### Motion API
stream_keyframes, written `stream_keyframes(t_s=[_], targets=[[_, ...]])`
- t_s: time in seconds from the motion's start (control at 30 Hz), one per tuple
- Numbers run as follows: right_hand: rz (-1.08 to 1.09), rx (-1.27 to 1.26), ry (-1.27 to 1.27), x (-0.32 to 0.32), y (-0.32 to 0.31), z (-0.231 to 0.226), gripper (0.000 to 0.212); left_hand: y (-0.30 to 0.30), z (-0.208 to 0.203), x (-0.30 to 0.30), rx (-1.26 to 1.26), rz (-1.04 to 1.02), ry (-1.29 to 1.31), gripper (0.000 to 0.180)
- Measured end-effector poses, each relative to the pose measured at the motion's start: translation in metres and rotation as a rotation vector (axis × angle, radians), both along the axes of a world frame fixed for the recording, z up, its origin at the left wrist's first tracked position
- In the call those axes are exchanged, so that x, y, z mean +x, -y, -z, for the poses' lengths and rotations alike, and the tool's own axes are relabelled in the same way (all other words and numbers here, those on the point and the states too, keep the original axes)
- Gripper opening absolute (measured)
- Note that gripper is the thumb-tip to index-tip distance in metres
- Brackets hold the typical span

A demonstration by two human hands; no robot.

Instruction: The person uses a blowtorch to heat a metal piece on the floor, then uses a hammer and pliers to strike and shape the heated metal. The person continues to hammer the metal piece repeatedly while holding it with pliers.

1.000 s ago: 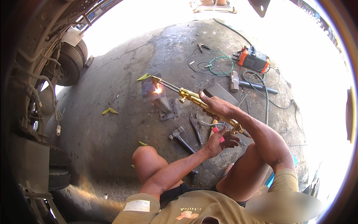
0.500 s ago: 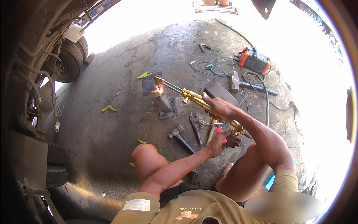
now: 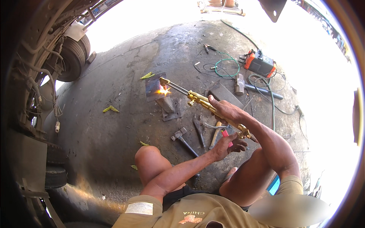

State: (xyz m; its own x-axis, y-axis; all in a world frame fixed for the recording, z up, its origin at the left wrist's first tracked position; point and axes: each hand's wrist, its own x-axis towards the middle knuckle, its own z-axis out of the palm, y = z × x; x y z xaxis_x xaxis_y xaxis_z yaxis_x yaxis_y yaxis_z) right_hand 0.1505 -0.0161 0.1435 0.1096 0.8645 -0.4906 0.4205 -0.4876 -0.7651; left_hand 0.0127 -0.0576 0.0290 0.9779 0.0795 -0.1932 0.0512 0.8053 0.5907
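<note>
My right hand (image 3: pixel 227 110) is wrapped round a brass cutting torch (image 3: pixel 200 99), which slants up and left from my forearm. Its angled tip is over a flat steel plate (image 3: pixel 153 88) on a short post, and an orange glow with sparks (image 3: pixel 164 90) shows at the plate's right edge. A pink-red lighter (image 3: pixel 227 137) is held in my left hand (image 3: pixel 224 147), just below the torch's valve end. That hand's other fingers are partly spread beside the brass valve (image 3: pixel 242 133); whether they touch it I cannot tell.
Between my knees and the post lie a hammer (image 3: pixel 184 141), locking pliers (image 3: pixel 199 131) and a wooden-handled tool (image 3: pixel 215 136). Beyond are a steel channel piece (image 3: pixel 224 94), a sledgehammer (image 3: pixel 240 84), cables and an orange-black welding machine (image 3: pixel 260 64). A truck wheel (image 3: pixel 70 60) stands at left.
The sparks at the plate's edge have grown brighter and wider. My left hand's fingers have shifted slightly down from the torch's valve. My right hand keeps its grip on the torch.
</note>
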Motion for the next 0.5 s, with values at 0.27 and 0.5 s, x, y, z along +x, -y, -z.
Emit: stream_keyframes(t_s=[0.27, 0.5], targets=[[-0.001, 0.022, 0.007, 0.0035, -0.0015, 0.0096, 0.093, -0.0007, 0.0037, 0.0002, -0.013, 0.011, 0.007, 0.050], [0.014, 0.040, 0.018, 0.0017, 0.0006, 0.0039, 0.093, -0.0007, 0.0021, 0.0011, -0.016, 0.014, -0.033, 0.050]])
